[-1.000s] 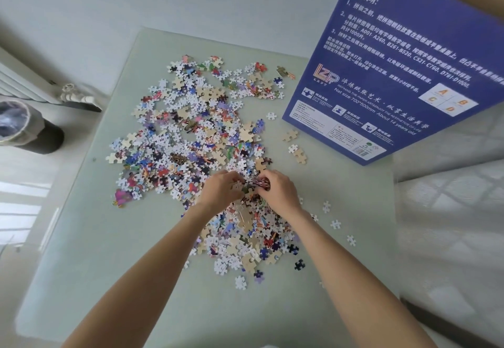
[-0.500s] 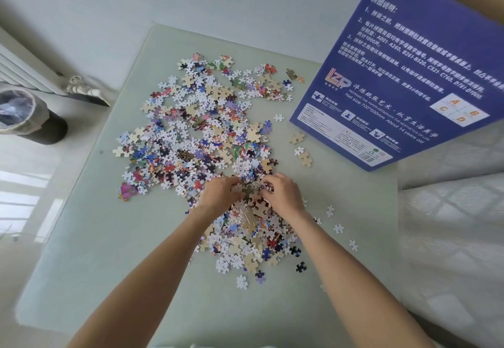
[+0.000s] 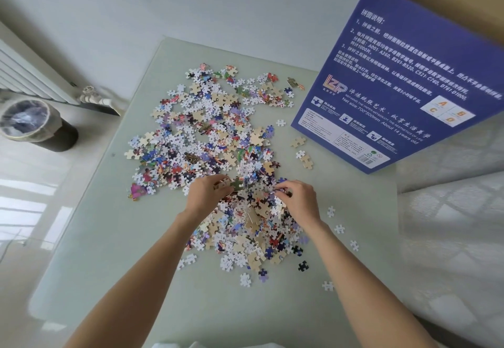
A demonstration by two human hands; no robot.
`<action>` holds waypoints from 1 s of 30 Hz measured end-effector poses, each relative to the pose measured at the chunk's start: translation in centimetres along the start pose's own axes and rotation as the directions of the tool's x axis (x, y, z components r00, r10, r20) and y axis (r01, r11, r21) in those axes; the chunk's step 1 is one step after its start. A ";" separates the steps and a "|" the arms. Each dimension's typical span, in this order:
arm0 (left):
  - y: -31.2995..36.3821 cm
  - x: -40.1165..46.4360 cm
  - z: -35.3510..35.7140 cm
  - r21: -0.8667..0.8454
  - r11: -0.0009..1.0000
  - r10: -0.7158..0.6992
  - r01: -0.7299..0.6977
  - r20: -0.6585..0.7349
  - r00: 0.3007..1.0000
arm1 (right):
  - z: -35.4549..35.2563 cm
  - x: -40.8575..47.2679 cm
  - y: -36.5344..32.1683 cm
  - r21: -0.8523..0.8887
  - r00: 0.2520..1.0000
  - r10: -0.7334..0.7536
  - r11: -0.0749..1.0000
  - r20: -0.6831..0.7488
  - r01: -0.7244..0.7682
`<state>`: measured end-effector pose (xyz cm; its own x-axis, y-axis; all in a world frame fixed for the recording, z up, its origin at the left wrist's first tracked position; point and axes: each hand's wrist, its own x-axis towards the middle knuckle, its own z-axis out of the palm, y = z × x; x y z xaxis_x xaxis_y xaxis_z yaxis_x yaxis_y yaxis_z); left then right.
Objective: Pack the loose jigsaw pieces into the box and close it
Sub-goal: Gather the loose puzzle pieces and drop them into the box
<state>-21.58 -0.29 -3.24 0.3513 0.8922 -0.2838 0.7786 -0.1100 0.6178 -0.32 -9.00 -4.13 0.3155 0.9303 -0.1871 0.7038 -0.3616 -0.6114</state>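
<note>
Though the blue box (image 3: 403, 86) is cut off at the frame's top right, I read "LZP", "Net size: 700*500mm" and "About 14 years old" on its printed face; its brown inside shows above. Left of the box, the pale table (image 3: 114, 238) carries the heap of jigsaw pieces (image 3: 207, 135), some face down. Far left of the box stands a lined bin (image 3: 30, 121) under a radiator (image 3: 32, 75). At the heap's near side, my left hand (image 3: 204, 195) pinches a few pieces, and my right hand (image 3: 298, 200) pinches others; fingertips partly hidden.
</note>
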 end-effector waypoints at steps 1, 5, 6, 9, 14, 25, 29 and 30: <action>0.2 -0.1 -0.1 -0.008 1.000 0.006 -0.007 -0.008 1.000 | -0.1 -0.1 0.0 0.013 1.000 0.004 1.000 -0.011 -0.003; 1.7 -0.2 -1.1 -0.043 0.996 0.082 -0.084 -0.038 0.996 | -2.4 -0.8 -1.1 0.066 0.995 -0.083 0.994 -0.051 0.086; 2.2 -0.2 -1.5 -0.052 0.994 0.099 -0.100 -0.030 0.995 | -3.5 -0.9 -1.7 0.080 0.991 -0.114 0.990 -0.063 0.119; 4.3 0.3 -2.6 -0.096 0.984 0.151 -0.150 0.008 0.988 | -8.2 -1.2 -3.7 0.106 0.964 -0.219 0.966 -0.152 0.237; 10.9 2.7 -6.0 -0.194 0.925 0.325 -0.328 -0.049 0.945 | -19.1 -0.2 -7.4 0.026 0.832 -0.411 0.892 -0.373 0.452; 31.2 9.1 -13.1 -0.273 0.621 0.602 -0.735 -0.434 0.670 | -35.3 7.6 -7.5 -0.154 0.600 -0.419 0.884 -0.682 0.442; 36.7 10.8 -13.7 -0.148 0.532 0.677 -0.834 -0.516 0.524 | -35.9 9.1 -5.8 -0.238 0.546 -0.461 0.871 -0.699 0.430; 37.4 11.1 -13.6 -0.112 0.514 0.704 -0.850 -0.511 0.493 | -35.9 9.1 -5.5 -0.245 0.534 -0.469 0.865 -0.704 0.437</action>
<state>4.43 11.48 26.69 0.4557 0.5862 0.6698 0.0438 -0.7663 0.6409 21.51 -0.72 25.10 0.2863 0.6231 0.7279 0.9031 0.0784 -0.4223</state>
